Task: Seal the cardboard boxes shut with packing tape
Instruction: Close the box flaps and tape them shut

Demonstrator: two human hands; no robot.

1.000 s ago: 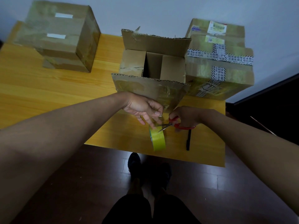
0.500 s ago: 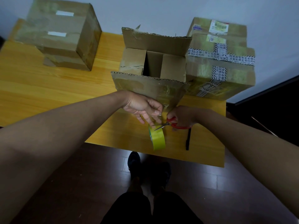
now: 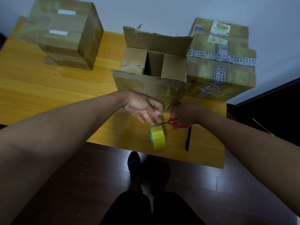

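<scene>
Packing tape roll (image 3: 157,139) hung below the left hand (image 3: 143,107), which pinched the drawn strip near the surface's (image 3: 48,95) front edge. The right hand (image 3: 183,113) gripped red scissors (image 3: 174,123), blades lying crosswise at the strip. Beyond stood the open box (image 3: 151,85), flaps raised, between two taped boxes; a black pen (image 3: 188,138) lay rightward.

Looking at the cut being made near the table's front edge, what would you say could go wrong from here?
1. The scissors in the right hand have their blades right beside the left hand fingers pinching the tape strip, so a nick seems possible.
2. The tape roll hangs below that strip near the table edge; once cut, it may drop or roll off.
3. The open box still has both long flaps up, so the strip could stick to itself first.
</scene>
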